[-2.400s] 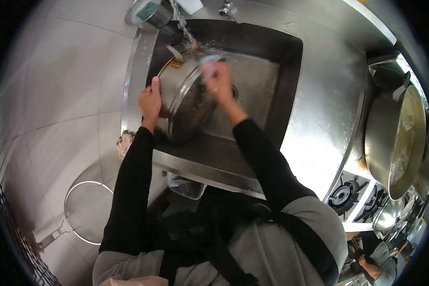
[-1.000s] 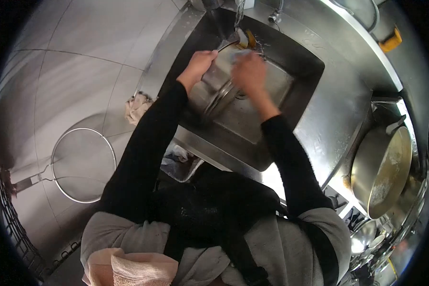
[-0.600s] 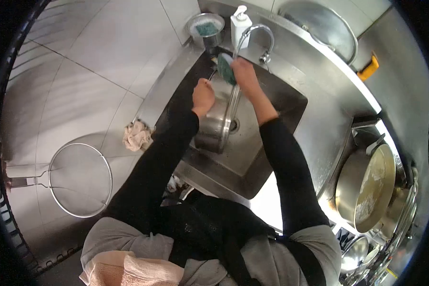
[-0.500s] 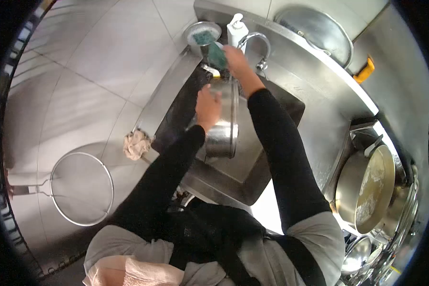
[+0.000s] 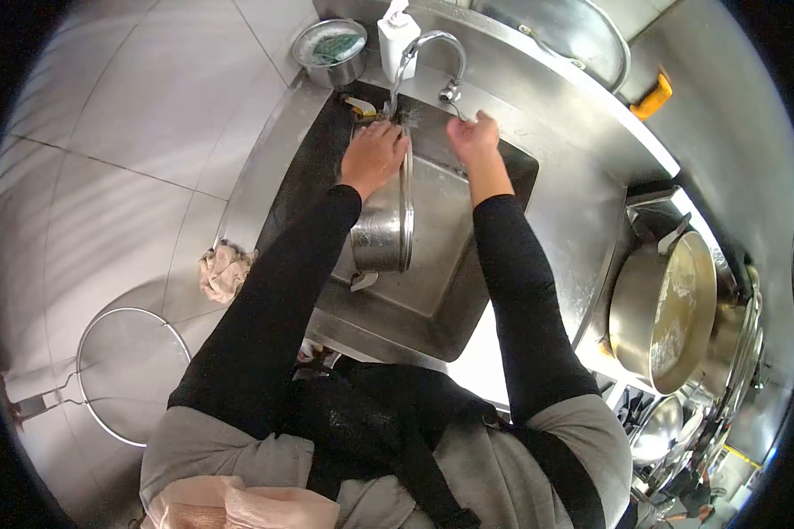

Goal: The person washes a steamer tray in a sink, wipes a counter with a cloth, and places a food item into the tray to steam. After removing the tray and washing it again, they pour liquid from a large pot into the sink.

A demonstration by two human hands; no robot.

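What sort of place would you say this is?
Most likely a commercial kitchen: a deep steel sink with a running faucet, a very large pot to its right, and a big wire-rimmed strainer on the left.

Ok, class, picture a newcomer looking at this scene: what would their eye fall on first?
Probably the shiny metal pot lying on its side in the sink, with the left hand spread on it and water running from the curved tap. Next might come the large pan at the right, whitish residue inside, then the round strainer at the far left.
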